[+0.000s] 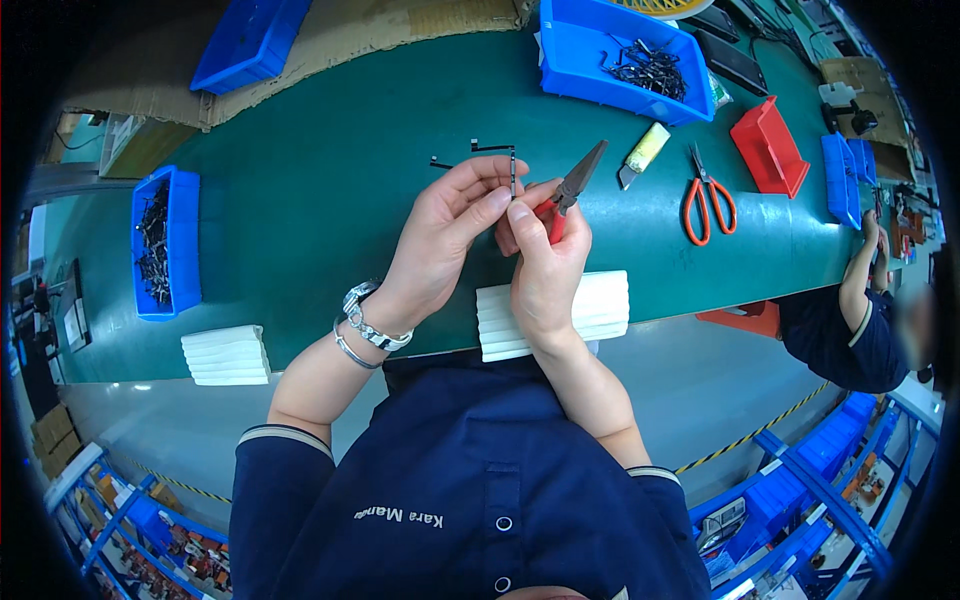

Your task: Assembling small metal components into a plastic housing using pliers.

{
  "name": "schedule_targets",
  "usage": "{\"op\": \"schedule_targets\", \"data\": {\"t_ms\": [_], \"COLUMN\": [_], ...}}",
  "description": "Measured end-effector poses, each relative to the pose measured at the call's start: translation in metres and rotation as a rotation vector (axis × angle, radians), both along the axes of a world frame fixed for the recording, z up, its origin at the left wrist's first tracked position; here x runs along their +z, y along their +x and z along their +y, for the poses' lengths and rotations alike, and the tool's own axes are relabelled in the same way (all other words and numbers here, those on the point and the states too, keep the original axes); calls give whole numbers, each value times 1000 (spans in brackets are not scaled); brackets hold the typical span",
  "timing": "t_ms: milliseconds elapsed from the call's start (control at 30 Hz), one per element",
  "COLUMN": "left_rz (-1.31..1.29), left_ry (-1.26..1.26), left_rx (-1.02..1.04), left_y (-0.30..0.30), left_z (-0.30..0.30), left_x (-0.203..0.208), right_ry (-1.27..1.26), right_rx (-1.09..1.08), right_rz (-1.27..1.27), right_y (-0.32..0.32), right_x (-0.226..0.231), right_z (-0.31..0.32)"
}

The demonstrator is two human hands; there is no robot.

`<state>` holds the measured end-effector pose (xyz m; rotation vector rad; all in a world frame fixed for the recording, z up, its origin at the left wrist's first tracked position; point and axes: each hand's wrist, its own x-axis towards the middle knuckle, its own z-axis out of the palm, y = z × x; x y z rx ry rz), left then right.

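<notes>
My left hand (440, 225) pinches a thin, bent black strip (513, 170), like a small flex cable, between thumb and forefinger. The strip runs up past the fingertips and turns left along the table. Another short black end (440, 163) pokes out beside the left fingers; whether it belongs to the same piece I cannot tell. Red-handled pliers (578, 182) rest in my right hand (552, 265), jaws pointing up and right, handles partly hidden by the palm. That hand's thumb and finger meet at the strip's lower end. A white ribbed pad (600, 300) lies under my right wrist.
Right of my hands lie a yellow-handled cutter (645, 153) and orange-handled scissors (708, 205). Blue bins of black parts stand far (600, 85) and left (188, 240). A red bin (770, 150) is farther right. Another white pad (226, 355) lies left; a co-worker (845, 320) sits right.
</notes>
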<state>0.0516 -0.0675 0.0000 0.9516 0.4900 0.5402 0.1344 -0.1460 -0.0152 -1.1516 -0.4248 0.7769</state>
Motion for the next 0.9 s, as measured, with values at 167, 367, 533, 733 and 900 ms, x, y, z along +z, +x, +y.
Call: {"op": "schedule_targets", "data": {"t_ms": [167,367,533,733,900], "left_rz": [3,-3,0,-9,-23], "left_ry": [-5,-27,-42,-29,52], "left_rx": [-14,-60,-66,-59,81], "left_y": [-1,-3,-5,-1,-3], "left_z": [0,2,1,3,8], "left_x": [1,-1,1,0,12], "right_ry": [8,-15,-3,40,-2], "right_rx": [6,-20,-1,-4,107], "right_rz": [66,49,33,68,114], "right_y": [1,-3,-3,-1,7], "right_x": [3,10,8,3,11], "right_z": [0,1,0,3,10]}}
